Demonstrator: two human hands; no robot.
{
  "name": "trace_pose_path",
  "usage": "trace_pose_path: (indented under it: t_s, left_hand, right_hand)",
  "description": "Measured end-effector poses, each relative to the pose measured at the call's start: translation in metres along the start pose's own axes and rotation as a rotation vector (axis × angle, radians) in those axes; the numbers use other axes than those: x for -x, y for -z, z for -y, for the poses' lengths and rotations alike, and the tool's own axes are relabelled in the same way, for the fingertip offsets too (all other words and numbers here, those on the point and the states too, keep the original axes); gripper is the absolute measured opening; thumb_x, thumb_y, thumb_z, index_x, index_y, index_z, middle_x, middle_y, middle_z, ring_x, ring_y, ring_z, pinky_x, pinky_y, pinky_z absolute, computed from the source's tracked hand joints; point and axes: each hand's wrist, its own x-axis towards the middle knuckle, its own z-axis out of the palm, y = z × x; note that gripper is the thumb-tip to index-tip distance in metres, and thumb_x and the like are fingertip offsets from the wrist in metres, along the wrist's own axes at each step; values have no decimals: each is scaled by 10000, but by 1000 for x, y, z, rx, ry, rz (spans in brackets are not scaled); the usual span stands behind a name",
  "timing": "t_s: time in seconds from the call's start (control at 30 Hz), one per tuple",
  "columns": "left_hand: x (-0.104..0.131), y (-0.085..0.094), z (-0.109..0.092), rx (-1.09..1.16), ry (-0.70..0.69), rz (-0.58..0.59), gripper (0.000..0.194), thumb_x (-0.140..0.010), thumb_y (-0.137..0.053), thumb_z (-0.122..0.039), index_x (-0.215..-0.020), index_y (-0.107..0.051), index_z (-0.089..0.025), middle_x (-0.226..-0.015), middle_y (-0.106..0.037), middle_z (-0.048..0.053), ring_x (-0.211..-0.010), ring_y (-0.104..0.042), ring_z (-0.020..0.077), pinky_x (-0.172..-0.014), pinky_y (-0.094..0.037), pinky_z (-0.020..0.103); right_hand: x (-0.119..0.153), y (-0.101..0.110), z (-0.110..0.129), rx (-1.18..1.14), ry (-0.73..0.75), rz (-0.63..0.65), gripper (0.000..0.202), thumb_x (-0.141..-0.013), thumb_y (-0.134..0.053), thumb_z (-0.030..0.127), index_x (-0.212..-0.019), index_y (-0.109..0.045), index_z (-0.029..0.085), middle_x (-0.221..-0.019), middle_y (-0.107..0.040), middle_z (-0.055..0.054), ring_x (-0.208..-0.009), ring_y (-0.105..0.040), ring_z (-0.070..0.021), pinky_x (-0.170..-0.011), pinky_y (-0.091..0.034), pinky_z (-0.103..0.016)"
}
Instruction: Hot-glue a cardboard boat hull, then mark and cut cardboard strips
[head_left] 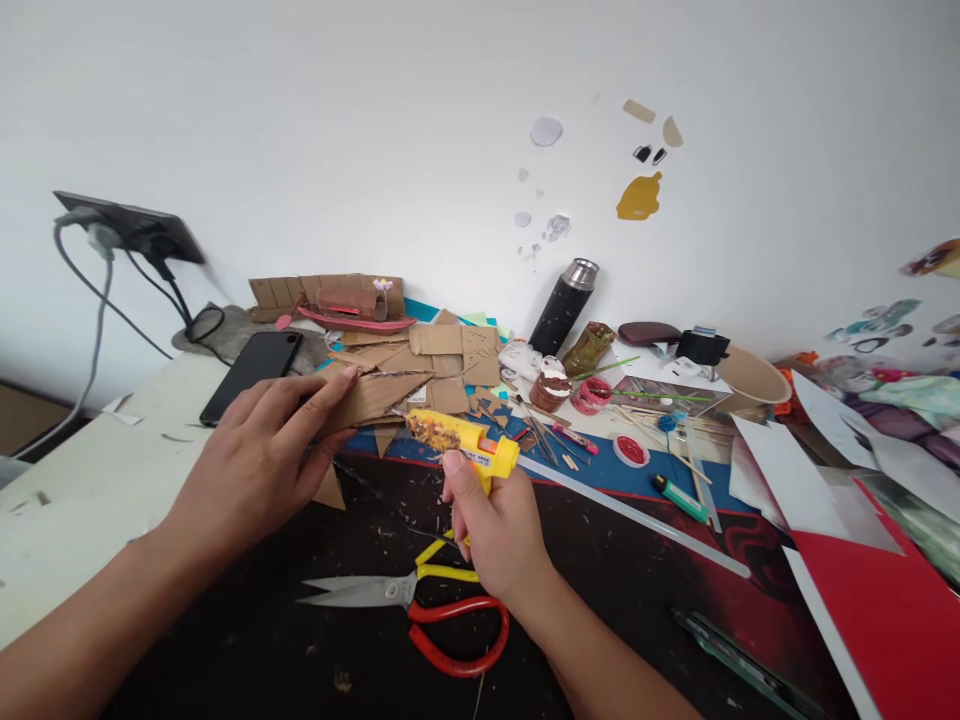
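My left hand (274,440) grips a folded brown cardboard piece (379,395) between thumb and fingers, a little above the table. In my right hand (502,520) is a yellow hot glue gun (450,432), its stained nozzle end pointing left at the cardboard's right part. A long clear glue stick (637,515) sticks out of the gun's back. Whether the tip touches the cardboard I cannot tell. Below my hands, scissors (382,590) with red and yellow handles lie on the dark mat (300,660).
A phone (255,375) lies at the left. Behind stand a small cardboard boat (356,312), a black thermos (562,305) and paint jars (551,388). To the right are a green cutter (679,498), a dark green cutter (742,660) and red paper (862,620).
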Motion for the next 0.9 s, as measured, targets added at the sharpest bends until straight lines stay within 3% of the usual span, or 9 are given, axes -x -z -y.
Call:
trace_pose_path:
  t_s: [0.23, 0.9]
  left_hand:
    - [-1, 1, -2, -1, -15, -8, 914, -1083, -614, -198, -1836, -108, -318, -1313, -701, 174, -1074, -686, 373, -968, -604, 514]
    - [-1, 2, -3, -15, -17, -2, 904, -1089, -598, -206, -1830, -95, -326, -1285, -685, 159, -1058, -669, 359, -974, -591, 495]
  right_hand:
    - [0, 1, -4, 27, -4, -17, 644, -1001, -578, 864, -829, -621, 245, -503, -463, 41, -479, -494, -160, -440, -339, -264]
    - [1, -1, -4, 35, -23, -19, 644, -998, -594, 859, -956, -727, 230, -482, -432, 50, -456, -458, -168, -432, -330, -278]
